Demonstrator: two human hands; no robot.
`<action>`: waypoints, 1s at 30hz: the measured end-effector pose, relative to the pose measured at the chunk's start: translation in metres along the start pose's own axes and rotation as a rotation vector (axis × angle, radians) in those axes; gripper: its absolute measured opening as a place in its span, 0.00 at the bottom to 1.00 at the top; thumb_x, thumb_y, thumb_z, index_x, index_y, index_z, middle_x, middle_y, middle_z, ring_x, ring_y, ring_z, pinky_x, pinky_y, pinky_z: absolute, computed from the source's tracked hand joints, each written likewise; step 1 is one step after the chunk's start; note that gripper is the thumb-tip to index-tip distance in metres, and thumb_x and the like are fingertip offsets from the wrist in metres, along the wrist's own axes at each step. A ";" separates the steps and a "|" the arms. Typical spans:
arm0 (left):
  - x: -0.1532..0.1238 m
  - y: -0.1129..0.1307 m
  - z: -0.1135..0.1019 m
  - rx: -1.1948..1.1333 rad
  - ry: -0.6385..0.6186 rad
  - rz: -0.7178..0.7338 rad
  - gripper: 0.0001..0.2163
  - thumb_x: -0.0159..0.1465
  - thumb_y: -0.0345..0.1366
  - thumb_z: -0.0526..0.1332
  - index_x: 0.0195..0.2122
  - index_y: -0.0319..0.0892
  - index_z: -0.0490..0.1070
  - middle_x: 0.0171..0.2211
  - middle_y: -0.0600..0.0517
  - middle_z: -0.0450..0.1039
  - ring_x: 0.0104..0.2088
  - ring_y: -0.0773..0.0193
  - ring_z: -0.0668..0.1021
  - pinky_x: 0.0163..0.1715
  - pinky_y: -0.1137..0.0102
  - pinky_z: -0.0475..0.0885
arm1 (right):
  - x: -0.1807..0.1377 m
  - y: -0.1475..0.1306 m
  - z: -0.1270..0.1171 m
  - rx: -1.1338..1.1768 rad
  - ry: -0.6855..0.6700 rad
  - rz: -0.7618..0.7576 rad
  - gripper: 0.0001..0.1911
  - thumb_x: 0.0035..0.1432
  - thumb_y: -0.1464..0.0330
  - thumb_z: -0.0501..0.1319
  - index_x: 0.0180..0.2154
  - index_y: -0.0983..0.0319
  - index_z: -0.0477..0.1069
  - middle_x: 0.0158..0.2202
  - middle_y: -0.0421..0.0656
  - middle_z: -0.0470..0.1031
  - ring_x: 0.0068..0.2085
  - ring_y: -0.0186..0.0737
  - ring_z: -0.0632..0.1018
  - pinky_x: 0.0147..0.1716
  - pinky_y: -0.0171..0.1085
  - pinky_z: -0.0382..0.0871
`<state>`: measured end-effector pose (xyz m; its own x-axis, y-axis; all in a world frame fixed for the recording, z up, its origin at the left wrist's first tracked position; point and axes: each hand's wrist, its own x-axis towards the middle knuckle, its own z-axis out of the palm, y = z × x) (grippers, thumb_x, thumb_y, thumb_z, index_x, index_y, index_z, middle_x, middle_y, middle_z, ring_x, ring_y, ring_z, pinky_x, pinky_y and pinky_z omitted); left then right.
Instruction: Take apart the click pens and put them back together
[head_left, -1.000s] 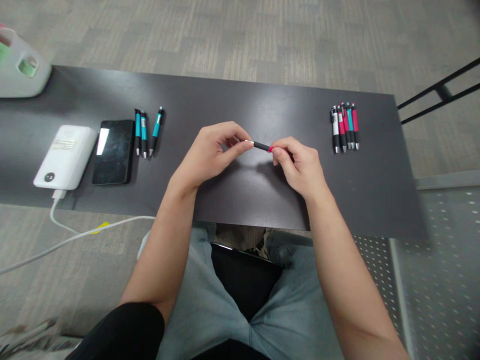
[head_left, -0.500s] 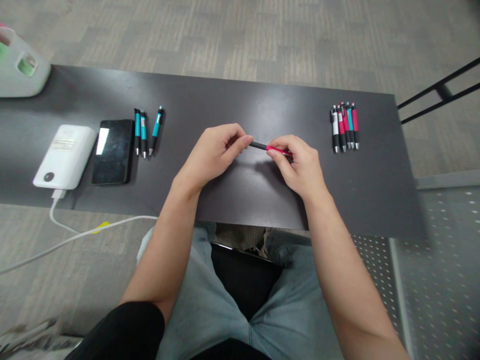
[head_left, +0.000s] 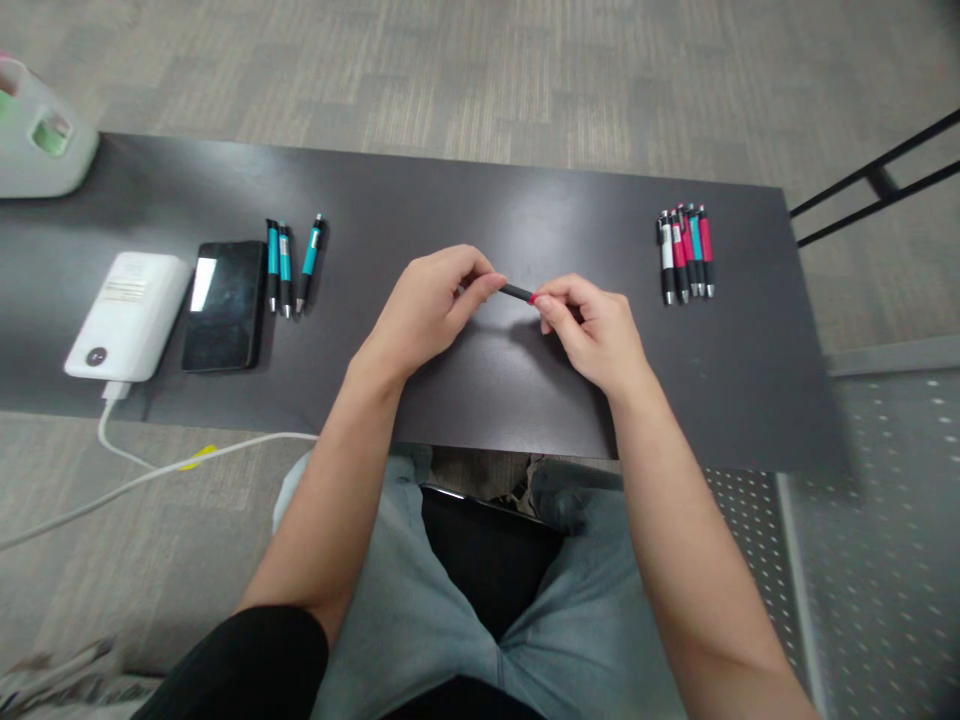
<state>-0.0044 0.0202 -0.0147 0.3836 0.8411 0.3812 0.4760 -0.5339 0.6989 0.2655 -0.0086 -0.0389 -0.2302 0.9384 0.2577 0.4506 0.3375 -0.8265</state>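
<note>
Both hands hold one pen (head_left: 518, 293) just above the middle of the dark table (head_left: 480, 390). The pen's black grip shows between the hands, with a bit of pink at its right end. My left hand (head_left: 435, 305) pinches the pen's left end. My right hand (head_left: 589, 325) is closed round the pink end, which is mostly hidden in the fingers. Three teal pens (head_left: 289, 265) lie side by side to the left. A bunch of several pens (head_left: 684, 255), pink, teal and white, lies to the right.
A black phone (head_left: 223, 303) and a white power bank (head_left: 126, 315) with a white cable (head_left: 150, 470) lie at the left of the table. A pale container (head_left: 41, 145) stands at the far left corner. A black metal frame (head_left: 874, 180) is beyond the right edge.
The silver tip seen a second ago is now hidden in my left fingers. Half a second ago more of the pink barrel showed; now my right hand covers it. Both hands stayed in place.
</note>
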 end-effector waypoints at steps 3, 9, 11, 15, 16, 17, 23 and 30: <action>0.000 -0.005 0.001 -0.034 0.040 -0.018 0.06 0.81 0.38 0.69 0.44 0.47 0.83 0.42 0.50 0.89 0.42 0.56 0.87 0.46 0.63 0.79 | 0.001 0.008 0.000 0.026 0.093 0.007 0.25 0.77 0.38 0.76 0.50 0.52 0.86 0.38 0.41 0.87 0.38 0.47 0.84 0.46 0.46 0.81; -0.001 -0.009 0.000 -0.096 0.077 -0.063 0.10 0.80 0.47 0.72 0.47 0.47 0.86 0.41 0.49 0.90 0.42 0.56 0.89 0.48 0.63 0.83 | 0.006 0.040 -0.003 0.158 0.308 0.076 0.35 0.70 0.32 0.78 0.60 0.47 0.78 0.50 0.46 0.86 0.44 0.51 0.83 0.42 0.51 0.83; -0.001 -0.005 0.001 -0.108 0.037 -0.084 0.15 0.80 0.53 0.73 0.47 0.47 0.87 0.43 0.48 0.92 0.44 0.55 0.90 0.51 0.62 0.85 | 0.008 0.047 -0.003 0.208 0.384 0.069 0.37 0.70 0.30 0.77 0.63 0.46 0.74 0.52 0.47 0.86 0.46 0.53 0.85 0.42 0.53 0.86; -0.002 0.000 0.002 -0.142 0.008 -0.129 0.26 0.84 0.66 0.65 0.50 0.47 0.88 0.51 0.44 0.94 0.52 0.50 0.91 0.57 0.59 0.85 | 0.011 0.054 -0.004 0.239 0.565 0.003 0.38 0.71 0.30 0.74 0.66 0.44 0.70 0.51 0.46 0.85 0.54 0.59 0.90 0.40 0.52 0.88; -0.002 -0.001 0.001 -0.143 0.024 -0.146 0.29 0.85 0.68 0.62 0.51 0.47 0.88 0.53 0.44 0.94 0.53 0.50 0.91 0.57 0.59 0.85 | 0.011 0.054 -0.004 0.243 0.587 0.010 0.36 0.73 0.31 0.74 0.66 0.43 0.70 0.52 0.46 0.86 0.57 0.60 0.91 0.40 0.51 0.89; -0.002 -0.003 0.001 -0.139 0.042 -0.163 0.30 0.85 0.69 0.61 0.51 0.48 0.88 0.53 0.43 0.94 0.53 0.50 0.91 0.58 0.58 0.85 | 0.011 0.053 -0.005 0.260 0.607 0.021 0.35 0.74 0.32 0.74 0.66 0.43 0.69 0.52 0.46 0.86 0.58 0.60 0.92 0.41 0.51 0.89; -0.002 -0.010 -0.003 -0.010 0.010 -0.206 0.25 0.83 0.64 0.64 0.51 0.48 0.88 0.53 0.43 0.94 0.53 0.46 0.91 0.55 0.56 0.85 | 0.013 0.041 -0.005 0.444 0.657 0.081 0.35 0.68 0.36 0.81 0.61 0.44 0.70 0.52 0.43 0.89 0.61 0.59 0.93 0.45 0.51 0.93; -0.002 -0.006 -0.003 0.033 -0.045 -0.216 0.19 0.81 0.58 0.65 0.51 0.50 0.89 0.52 0.44 0.95 0.52 0.43 0.91 0.54 0.54 0.86 | 0.016 0.037 -0.002 0.492 0.584 0.078 0.37 0.66 0.34 0.81 0.62 0.44 0.73 0.48 0.41 0.88 0.63 0.60 0.93 0.46 0.52 0.94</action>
<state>-0.0103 0.0222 -0.0178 0.3044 0.9319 0.1974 0.5765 -0.3452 0.7406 0.2803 0.0191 -0.0642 0.3412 0.8912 0.2989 -0.0207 0.3250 -0.9455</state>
